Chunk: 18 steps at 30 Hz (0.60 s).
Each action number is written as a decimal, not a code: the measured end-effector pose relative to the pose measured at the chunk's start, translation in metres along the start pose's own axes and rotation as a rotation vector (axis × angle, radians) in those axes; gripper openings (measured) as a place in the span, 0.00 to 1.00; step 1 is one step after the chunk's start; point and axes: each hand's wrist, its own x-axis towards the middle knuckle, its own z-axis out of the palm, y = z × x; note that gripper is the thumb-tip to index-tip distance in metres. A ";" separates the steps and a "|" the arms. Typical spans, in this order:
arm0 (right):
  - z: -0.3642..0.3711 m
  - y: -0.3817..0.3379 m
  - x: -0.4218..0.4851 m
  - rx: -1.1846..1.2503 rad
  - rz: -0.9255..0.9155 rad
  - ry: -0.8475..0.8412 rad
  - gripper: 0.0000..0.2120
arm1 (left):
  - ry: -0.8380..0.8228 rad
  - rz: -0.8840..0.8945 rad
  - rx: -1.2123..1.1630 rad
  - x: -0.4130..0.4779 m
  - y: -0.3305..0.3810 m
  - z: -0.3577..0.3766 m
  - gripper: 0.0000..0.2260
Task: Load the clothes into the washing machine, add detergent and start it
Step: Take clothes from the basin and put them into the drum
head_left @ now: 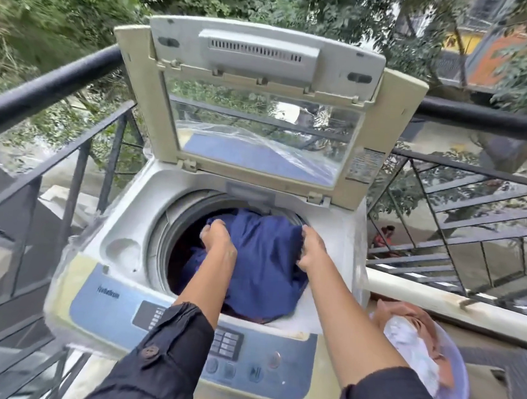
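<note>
— Where is the blue garment [262, 260] seen?
— At the middle of the frame, draped into the drum opening of the washing machine [124, 216], whose lid [263, 56] is raised.
— How is it held?
— Its upper edge is clutched in the grip of the left hand [219, 238] and the right hand [311, 247], fingers curled into the cloth.
— And at lower right?
— More clothes [413, 344] are piled in a basin [458, 380].
</note>
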 end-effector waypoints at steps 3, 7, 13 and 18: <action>-0.002 -0.001 -0.008 -0.118 0.052 -0.129 0.21 | -0.011 0.034 -0.035 -0.013 -0.001 0.011 0.10; -0.005 -0.007 -0.008 -0.127 0.022 -0.191 0.16 | -0.043 0.030 -0.006 -0.022 -0.006 0.026 0.18; -0.030 -0.022 -0.013 -0.037 -0.035 -0.199 0.13 | -0.130 0.103 0.087 -0.037 -0.028 0.045 0.10; -0.066 -0.041 -0.019 0.030 -0.112 -0.179 0.10 | -0.201 0.251 0.145 -0.075 -0.054 0.071 0.09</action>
